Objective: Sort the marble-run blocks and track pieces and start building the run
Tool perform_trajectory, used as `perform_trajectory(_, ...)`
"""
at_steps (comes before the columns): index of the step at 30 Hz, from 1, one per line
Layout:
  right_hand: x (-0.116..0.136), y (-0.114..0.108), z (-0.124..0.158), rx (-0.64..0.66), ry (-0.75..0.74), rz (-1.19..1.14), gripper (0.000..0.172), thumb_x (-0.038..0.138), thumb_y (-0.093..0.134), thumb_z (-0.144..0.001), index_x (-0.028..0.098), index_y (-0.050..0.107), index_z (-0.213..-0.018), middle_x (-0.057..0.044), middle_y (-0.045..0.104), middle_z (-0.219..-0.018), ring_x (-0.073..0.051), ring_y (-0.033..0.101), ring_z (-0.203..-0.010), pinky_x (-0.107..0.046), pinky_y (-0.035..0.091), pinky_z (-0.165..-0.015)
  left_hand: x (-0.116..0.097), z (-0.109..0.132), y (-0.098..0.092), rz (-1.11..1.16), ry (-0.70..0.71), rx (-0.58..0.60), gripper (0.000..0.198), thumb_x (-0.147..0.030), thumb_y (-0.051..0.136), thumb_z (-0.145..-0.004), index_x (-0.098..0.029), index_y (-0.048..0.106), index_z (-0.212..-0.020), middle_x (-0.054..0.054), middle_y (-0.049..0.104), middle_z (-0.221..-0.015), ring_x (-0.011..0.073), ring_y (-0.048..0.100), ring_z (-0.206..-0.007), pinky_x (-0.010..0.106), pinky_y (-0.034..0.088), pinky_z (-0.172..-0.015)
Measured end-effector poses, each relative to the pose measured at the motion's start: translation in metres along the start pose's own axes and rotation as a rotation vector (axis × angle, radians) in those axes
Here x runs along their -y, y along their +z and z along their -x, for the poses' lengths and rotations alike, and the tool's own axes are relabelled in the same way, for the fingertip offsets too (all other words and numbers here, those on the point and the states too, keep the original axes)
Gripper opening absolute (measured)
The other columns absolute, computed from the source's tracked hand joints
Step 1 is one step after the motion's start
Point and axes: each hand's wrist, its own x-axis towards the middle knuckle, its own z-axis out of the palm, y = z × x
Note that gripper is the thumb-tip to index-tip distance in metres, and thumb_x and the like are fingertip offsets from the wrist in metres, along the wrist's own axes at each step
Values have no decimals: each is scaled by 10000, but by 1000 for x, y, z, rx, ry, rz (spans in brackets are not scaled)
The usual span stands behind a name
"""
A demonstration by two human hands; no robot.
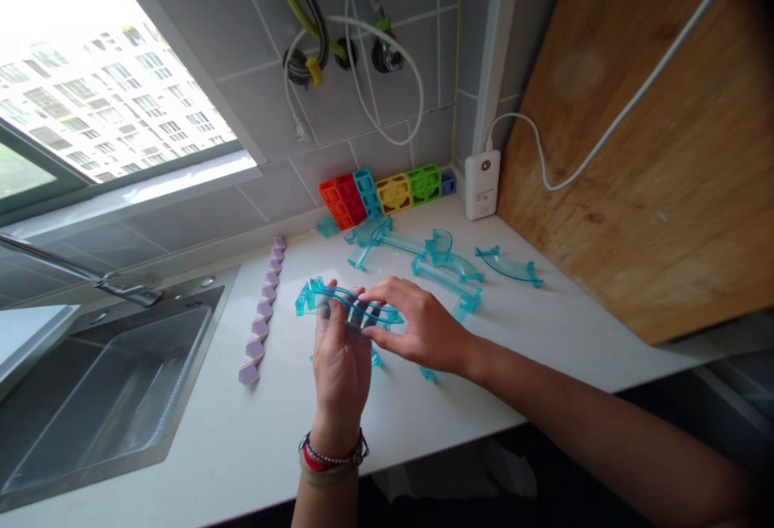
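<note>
A clear blue plastic track piece [354, 300] is held above the white counter, its blocky end pointing left. My left hand [343, 342] grips it from below, thumb over its near side. At the piece's right end, my right hand [417, 322] pinches it between thumb and fingers. Behind my hands lie several more clear blue track pieces: a straight one [447, 282], a curved one [511, 266] farther right and a jumbled group [368, 238]. Other small blue parts [429, 375] lie partly hidden under and behind my hands.
Red [343, 199], blue, yellow [394, 193] and green [426, 183] hollow blocks line the back wall. A row of lilac hexagons [261, 326] runs along the counter's left, beside the sink [181, 407]. A white power bank [482, 184] with a cable leans near a wooden board [629, 149].
</note>
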Motion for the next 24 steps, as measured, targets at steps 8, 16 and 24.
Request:
perform_trajectory(8, -3, -1, 0, -59, 134, -10, 276, 183, 733, -868, 226, 699, -1138, -30, 719, -1025, -164, 674, -896, -284, 553, -801, 2, 3, 8, -32, -97, 22, 350, -325, 775, -879, -261, 652, -1200, 26, 736, -1062, 199, 737, -990, 318, 576, -903)
perform_trajectory(16, -9, 0, 0, -56, 226, -56, 270, 286, 722, -879, 228, 706, -1142, -34, 745, -1036, -163, 694, -866, -290, 570, -765, 1, 1, 9, -68, -78, 19, 313, -269, 833, -808, -223, 671, -1073, 21, 739, -1057, 208, 715, -1042, 345, 590, -923)
perform_trajectory(24, -17, -3, -2, -24, 323, -88, 293, 401, 724, -883, 213, 732, -1107, -55, 764, -1051, -193, 721, -905, -313, 589, -815, 4, -2, 0, -38, -126, 78, 401, -317, 881, -749, -204, 673, -1074, 66, 731, -1116, 262, 705, -1088, 398, 618, -871)
